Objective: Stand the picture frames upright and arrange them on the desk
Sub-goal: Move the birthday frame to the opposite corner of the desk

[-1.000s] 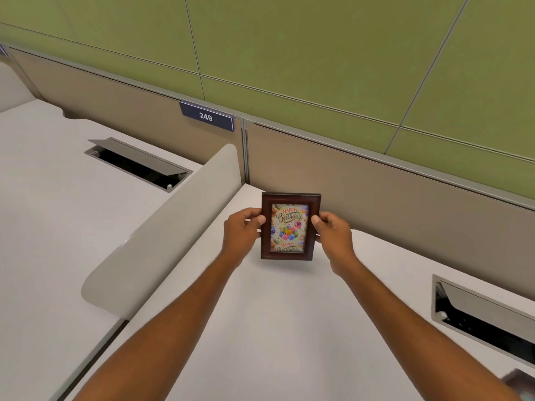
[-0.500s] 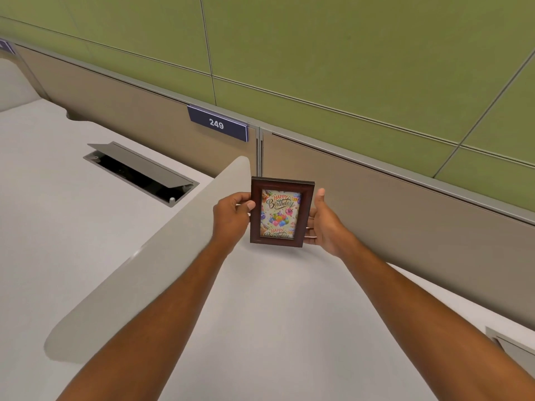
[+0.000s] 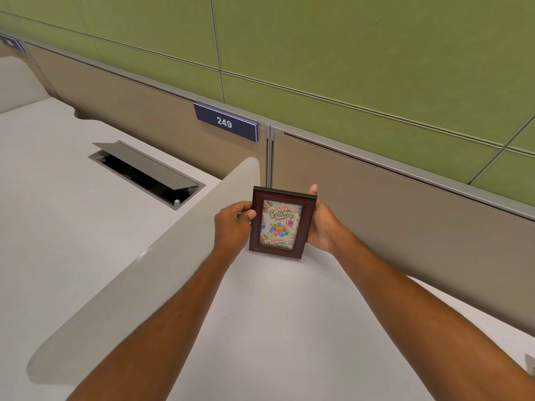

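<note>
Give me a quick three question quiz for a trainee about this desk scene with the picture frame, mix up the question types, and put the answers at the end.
1. True or false: the picture frame lies flat on the desk.
2. Multiple choice: what number is on the blue sign? A) 294 B) 249 C) 429
3. Short answer: how are the left hand and right hand placed on the frame?

Key
1. False: it is upright, picture facing the camera, near the divider; whether its bottom edge touches the desk is unclear.
2. B
3. One on each side: left hand on the left edge, right hand on the right edge.
</note>
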`<control>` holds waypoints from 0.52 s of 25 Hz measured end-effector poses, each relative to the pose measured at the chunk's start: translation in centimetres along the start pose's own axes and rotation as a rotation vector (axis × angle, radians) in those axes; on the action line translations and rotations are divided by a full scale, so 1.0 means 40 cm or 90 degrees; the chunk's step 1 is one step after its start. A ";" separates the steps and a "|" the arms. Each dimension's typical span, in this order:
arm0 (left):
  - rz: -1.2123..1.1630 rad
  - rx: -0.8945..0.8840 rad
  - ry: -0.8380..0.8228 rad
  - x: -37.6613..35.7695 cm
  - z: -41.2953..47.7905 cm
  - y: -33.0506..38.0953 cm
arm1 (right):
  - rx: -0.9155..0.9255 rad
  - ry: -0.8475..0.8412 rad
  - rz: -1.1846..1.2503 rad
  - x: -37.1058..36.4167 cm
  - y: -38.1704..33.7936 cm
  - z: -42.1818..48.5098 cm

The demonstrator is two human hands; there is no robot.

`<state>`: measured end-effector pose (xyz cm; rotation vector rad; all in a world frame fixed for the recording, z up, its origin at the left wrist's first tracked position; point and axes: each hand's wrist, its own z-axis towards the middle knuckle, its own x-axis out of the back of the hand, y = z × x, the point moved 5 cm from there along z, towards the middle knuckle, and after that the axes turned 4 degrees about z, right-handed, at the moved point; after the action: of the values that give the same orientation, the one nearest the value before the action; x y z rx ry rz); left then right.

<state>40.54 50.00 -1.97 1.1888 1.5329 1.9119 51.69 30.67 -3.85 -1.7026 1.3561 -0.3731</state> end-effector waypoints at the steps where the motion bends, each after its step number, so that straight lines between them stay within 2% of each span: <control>1: -0.002 0.001 0.001 -0.001 0.001 -0.004 | 0.004 -0.003 0.014 -0.006 0.000 0.008; 13: 0.001 0.020 0.026 -0.006 0.034 -0.037 | 0.036 0.021 0.043 -0.022 -0.003 0.079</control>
<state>41.50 51.04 -3.40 1.1713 1.5899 1.9313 53.68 32.87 -5.24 -1.6074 1.4099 -0.3981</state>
